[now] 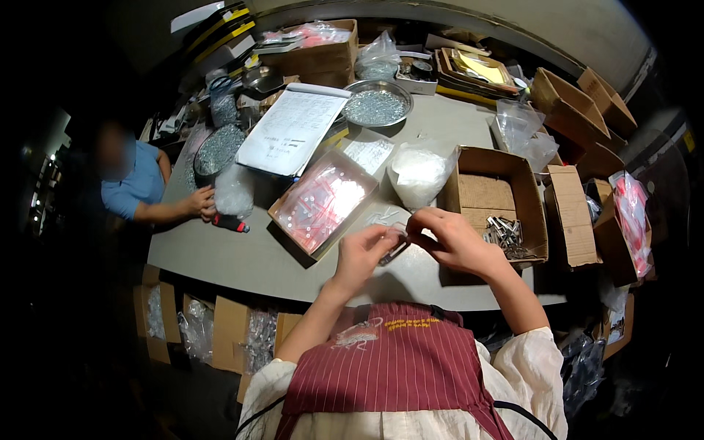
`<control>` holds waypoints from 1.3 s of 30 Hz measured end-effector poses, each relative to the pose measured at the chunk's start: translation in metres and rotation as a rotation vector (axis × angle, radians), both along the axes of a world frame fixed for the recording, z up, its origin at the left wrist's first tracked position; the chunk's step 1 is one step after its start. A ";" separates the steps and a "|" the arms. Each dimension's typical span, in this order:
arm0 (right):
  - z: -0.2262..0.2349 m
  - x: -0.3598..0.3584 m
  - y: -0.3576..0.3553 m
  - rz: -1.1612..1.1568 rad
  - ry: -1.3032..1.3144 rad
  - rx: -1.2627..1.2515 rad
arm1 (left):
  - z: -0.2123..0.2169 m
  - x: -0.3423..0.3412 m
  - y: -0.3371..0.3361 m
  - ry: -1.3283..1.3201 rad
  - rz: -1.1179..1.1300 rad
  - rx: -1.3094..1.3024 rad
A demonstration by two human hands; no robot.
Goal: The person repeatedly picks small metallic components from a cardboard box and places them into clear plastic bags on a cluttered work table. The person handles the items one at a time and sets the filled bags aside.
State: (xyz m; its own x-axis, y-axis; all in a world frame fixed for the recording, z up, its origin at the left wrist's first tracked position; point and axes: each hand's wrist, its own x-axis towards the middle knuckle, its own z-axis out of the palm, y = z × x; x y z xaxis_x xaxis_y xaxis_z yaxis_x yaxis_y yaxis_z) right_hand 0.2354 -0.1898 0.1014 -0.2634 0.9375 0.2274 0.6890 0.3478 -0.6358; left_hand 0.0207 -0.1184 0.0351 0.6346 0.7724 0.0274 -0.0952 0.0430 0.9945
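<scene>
My left hand (361, 255) and my right hand (453, 240) are close together over the near middle of the table. Both sets of fingertips pinch a small whitish, see-through piece (400, 229) that looks like thin plastic. Below the left fingertips shows a small dark, metal-looking part (396, 254), partly hidden. Just beyond the hands lie several small pale pieces (386, 217). A white plastic bag (419, 174) stands behind them. To the right, a cardboard box (534, 192) holds loose metal parts (504, 233). On the left, an open box (314, 253) contains pink-and-clear packets (319, 205).
A clipboard with papers (292, 130) and metal bowls of small shiny parts (378, 108) stand farther back. At left, another person's hand (202, 204) touches a clear bag (234, 192). More cardboard boxes (572, 216) crowd the right edge; boxes with bagged parts (196, 326) sit below the table edge.
</scene>
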 end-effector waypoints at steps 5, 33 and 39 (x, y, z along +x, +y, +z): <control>0.000 -0.022 0.010 -0.088 0.116 0.025 | 0.011 -0.019 0.001 -0.099 0.162 0.012; -0.045 -0.183 0.098 0.417 0.305 -0.220 | -0.023 -0.191 -0.009 -0.131 0.697 0.050; -0.132 -0.181 0.181 0.122 0.112 -0.061 | -0.064 -0.246 -0.022 -0.028 1.050 0.034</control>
State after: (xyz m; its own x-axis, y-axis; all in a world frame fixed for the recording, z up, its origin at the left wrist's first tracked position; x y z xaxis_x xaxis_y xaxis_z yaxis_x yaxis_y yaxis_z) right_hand 0.0549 -0.0086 -0.0302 -0.3526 0.9130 0.2053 0.5676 0.3831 -0.7288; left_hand -0.2255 -0.1406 -0.0294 -0.3546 0.9329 0.0634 -0.0913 -0.1021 0.9906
